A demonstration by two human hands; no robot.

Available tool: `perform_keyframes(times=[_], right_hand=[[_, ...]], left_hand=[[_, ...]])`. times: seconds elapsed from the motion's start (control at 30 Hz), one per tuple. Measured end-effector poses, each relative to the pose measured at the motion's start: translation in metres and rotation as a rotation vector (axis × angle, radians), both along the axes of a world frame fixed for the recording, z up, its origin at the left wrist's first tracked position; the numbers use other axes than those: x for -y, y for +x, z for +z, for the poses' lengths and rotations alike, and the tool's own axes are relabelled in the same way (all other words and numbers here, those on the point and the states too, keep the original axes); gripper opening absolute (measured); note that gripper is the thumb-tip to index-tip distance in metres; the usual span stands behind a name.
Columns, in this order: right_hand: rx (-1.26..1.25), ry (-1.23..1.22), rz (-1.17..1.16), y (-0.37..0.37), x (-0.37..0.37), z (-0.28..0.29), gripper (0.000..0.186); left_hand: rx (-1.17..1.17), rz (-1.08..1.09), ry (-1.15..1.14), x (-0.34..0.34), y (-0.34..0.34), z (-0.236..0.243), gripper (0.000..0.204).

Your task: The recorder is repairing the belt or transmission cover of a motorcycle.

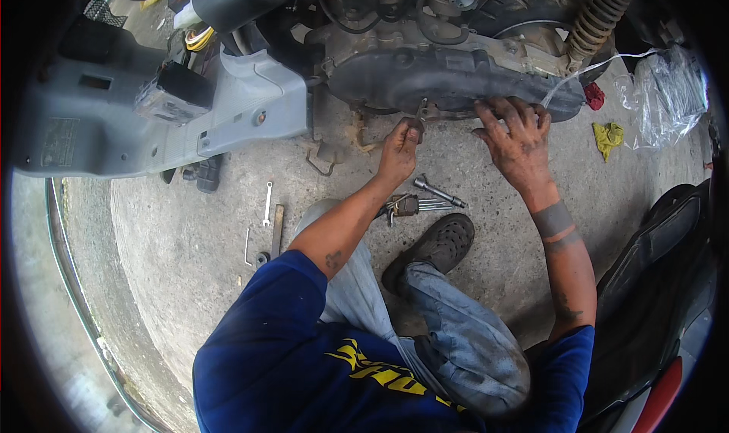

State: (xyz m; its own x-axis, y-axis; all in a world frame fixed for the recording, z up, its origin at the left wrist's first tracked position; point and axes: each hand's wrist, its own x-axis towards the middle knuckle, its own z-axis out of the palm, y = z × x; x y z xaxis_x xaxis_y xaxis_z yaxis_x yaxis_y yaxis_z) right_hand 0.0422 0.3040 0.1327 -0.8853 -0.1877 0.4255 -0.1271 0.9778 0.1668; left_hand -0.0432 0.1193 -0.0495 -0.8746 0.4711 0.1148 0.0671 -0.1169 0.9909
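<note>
My left hand (401, 146) is closed around a small metal tool (426, 111), partly hidden by my fingers, at the lower edge of the black engine side cover (391, 76) on a scooter. My right hand (516, 140) rests its curled, spread fingertips on that cover's lower right part. Below my hands, a socket wrench (440, 192) and a set of hex keys (408, 205) lie on the concrete floor (190, 243).
Gray body panel (250, 106) with a boxy object (173, 95) at left. Spanner (268, 203) and flat bar (277, 232) near my left elbow. Coiled spring (596, 19), red rag (594, 95), yellow cloth (607, 138), clear plastic (657, 99) at right. Black seat (645, 266) at lower right.
</note>
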Motion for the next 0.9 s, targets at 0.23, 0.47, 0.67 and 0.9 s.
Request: perform_keyframes(times=[0.23,0.47,0.67,0.9], right_hand=[[-0.026,0.142,0.023,-0.015,-0.016,-0.039,0.037],[-0.033,0.134,-0.076,-0.017,-0.003,-0.036,0.028],[-0.052,0.119,-0.049,-0.018,-0.005,-0.04,0.027],[0.043,0.134,0.038,-0.028,0.0,-0.022,0.024]], left_hand=[[0.185,-0.122,0.351,-0.031,0.007,-0.003,0.035],[-0.124,-0.055,-0.193,-0.031,0.001,0.022,0.037],[-0.103,0.094,-0.32,-0.034,0.015,0.043,0.036],[-0.279,-0.089,0.11,-0.081,0.081,0.144,0.035]])
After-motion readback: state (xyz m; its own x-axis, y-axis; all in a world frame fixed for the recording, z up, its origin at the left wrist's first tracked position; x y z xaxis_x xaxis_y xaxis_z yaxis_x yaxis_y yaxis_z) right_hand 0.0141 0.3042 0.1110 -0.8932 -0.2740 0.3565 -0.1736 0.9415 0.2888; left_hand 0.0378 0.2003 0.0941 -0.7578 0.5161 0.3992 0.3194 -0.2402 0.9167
